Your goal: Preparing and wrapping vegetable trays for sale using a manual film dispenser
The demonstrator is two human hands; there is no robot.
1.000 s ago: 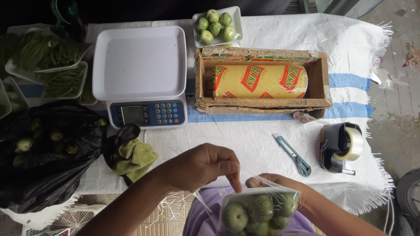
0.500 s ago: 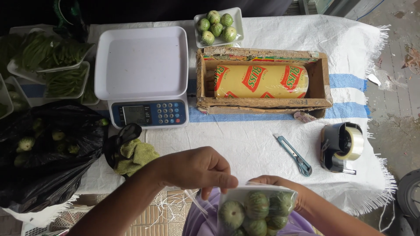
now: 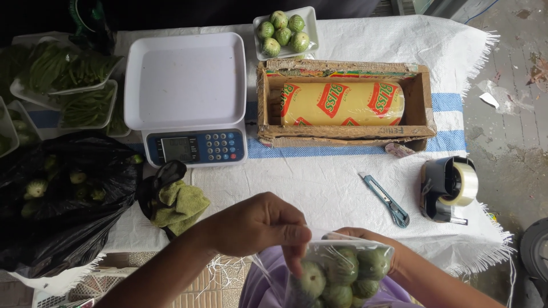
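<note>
A tray of round green eggplants (image 3: 342, 274) under clear film sits low in front of me, above my lap. My left hand (image 3: 260, 225) pinches the film at the tray's near-left edge, fingers closed on it. My right hand (image 3: 374, 245) grips the tray's right side from behind, mostly hidden by the tray. Both hands hover just off the front edge of the white woven table cover (image 3: 319, 188).
A white weighing scale (image 3: 184, 94) stands back left. A cardboard box with a yellow film roll (image 3: 341, 104) lies behind centre, a second tray of eggplants (image 3: 284, 31) beyond it. A teal box cutter (image 3: 385, 200) and tape dispenser (image 3: 448, 188) lie right. A black bag of eggplants (image 3: 63, 199), green cloth (image 3: 180, 205) and bean trays (image 3: 74, 85) sit left.
My left hand has pulled the film further down over the tray's left side. The tray has tilted and shifted slightly right and lower.
</note>
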